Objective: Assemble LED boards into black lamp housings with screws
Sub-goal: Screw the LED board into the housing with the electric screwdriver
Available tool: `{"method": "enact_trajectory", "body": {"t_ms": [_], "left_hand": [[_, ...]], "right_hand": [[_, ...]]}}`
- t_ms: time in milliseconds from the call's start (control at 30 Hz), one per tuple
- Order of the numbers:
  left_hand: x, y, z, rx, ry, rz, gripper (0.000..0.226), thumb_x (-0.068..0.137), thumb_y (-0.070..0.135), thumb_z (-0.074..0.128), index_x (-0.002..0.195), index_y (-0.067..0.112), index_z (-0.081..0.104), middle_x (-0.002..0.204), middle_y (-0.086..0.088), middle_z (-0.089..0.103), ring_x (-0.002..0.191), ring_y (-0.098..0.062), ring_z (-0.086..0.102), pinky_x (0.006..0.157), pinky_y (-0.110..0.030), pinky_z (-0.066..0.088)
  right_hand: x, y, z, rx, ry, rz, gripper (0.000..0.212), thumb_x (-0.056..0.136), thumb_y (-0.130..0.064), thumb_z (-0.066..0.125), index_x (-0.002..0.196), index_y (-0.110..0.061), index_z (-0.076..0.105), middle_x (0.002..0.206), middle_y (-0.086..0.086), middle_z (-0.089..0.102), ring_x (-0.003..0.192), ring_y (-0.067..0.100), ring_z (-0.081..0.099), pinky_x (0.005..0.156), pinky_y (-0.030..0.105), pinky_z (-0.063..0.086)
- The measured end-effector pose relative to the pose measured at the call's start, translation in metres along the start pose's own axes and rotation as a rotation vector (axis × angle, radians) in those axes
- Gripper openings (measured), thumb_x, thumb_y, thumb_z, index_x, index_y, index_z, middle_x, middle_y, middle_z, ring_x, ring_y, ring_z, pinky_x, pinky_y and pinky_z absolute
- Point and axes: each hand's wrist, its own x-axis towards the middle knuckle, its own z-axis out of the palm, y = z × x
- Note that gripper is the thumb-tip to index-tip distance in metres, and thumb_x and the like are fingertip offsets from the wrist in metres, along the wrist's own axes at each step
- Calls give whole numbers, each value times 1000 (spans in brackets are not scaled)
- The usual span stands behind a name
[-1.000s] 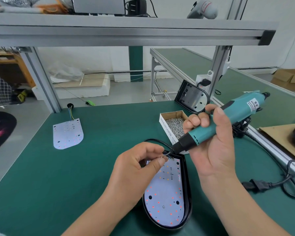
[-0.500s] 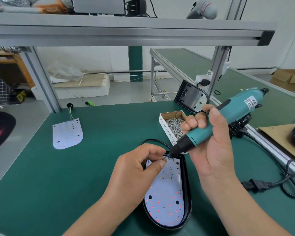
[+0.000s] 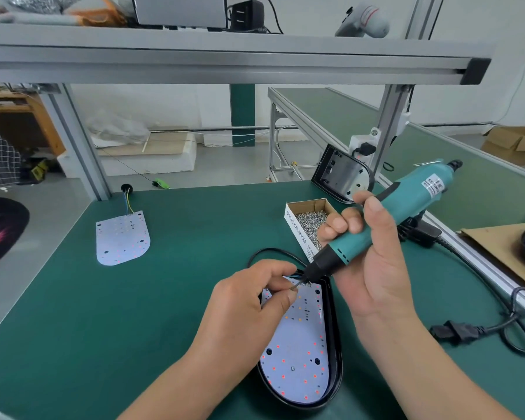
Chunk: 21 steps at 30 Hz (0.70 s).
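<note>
A green table seen from above. The right hand grips a teal screwdriver, slanted down and to the left. The left hand pinches its bit at the tip; whether a screw is there is too small to tell. Below the tip, a white LED board lies inside a black housing near the table's front edge. A box of screws sits just behind, and a spare board lies far left.

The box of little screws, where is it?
In the head view, the screw box sits on the green table, right of centre, just behind the right hand that holds the teal screwdriver.
</note>
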Motion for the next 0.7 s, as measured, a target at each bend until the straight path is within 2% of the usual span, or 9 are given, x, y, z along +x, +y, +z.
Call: {"method": "enact_trajectory", "body": {"t_ms": [133,233,300,400,467,500,567,633,700], "left_hand": [[1,-2,0,-23,8,8,38,96,27,77,113,60,67,103,34,73,108,11,63,81,-2,43],[2,-4,1,-3,-14,10,45,95,30,78,122,62,62,110,37,71,114,14,59,82,-11,49],[2,-5,1,49,-9,36,51,94,33,79,129,62,56,118,40,67,120,16,54,89,-13,44],[5,-6,1,144,71,94,53,90,41,72,139,51,54,132,39,54,133,9,45,102,-17,40],[10,-11,1,207,92,56,59,90,46,67,146,42,49,135,36,43,137,3,39,108,-20,36],[13,-14,0,225,69,-1,64,91,48,68,150,40,45,136,31,39,134,1,40,106,-20,36],[18,-19,0,203,-26,-165,70,90,54,70,151,42,39,133,26,39,120,4,49,93,-18,41],[20,-20,-1,169,-122,-250,68,84,61,71,144,48,41,121,30,51,104,12,56,80,-13,43],[24,-23,-3,114,-174,-288,65,76,59,75,133,46,46,107,26,68,94,10,64,82,-24,55]], "right_hand": [[2,1,-1,54,51,-8,12,103,-26,60,98,-17,67,70,-4,47,70,15,51,68,28,50],[4,1,-2,76,86,-10,11,102,-25,61,96,-16,66,70,-4,46,70,15,51,68,28,50],[5,0,-3,86,103,-10,10,102,-24,62,96,-16,65,70,-4,46,69,15,51,68,28,50],[7,-1,-5,104,121,-13,10,102,-23,62,96,-15,64,70,-3,45,68,15,51,67,28,50],[8,-3,-7,108,133,-23,10,102,-22,63,96,-15,63,69,-3,45,68,15,52,66,29,50],[10,-4,-8,106,140,-33,10,102,-22,63,96,-15,63,69,-3,45,67,15,51,66,29,50],[12,-8,-11,90,153,-55,10,102,-22,63,96,-15,63,70,-3,45,68,15,51,67,29,50],[14,-10,-15,84,164,-64,10,101,-22,65,94,-16,64,70,-3,45,68,15,52,68,29,50],[17,-11,-17,92,177,-67,10,101,-22,67,92,-16,65,71,-3,46,68,15,52,68,29,51]]}}
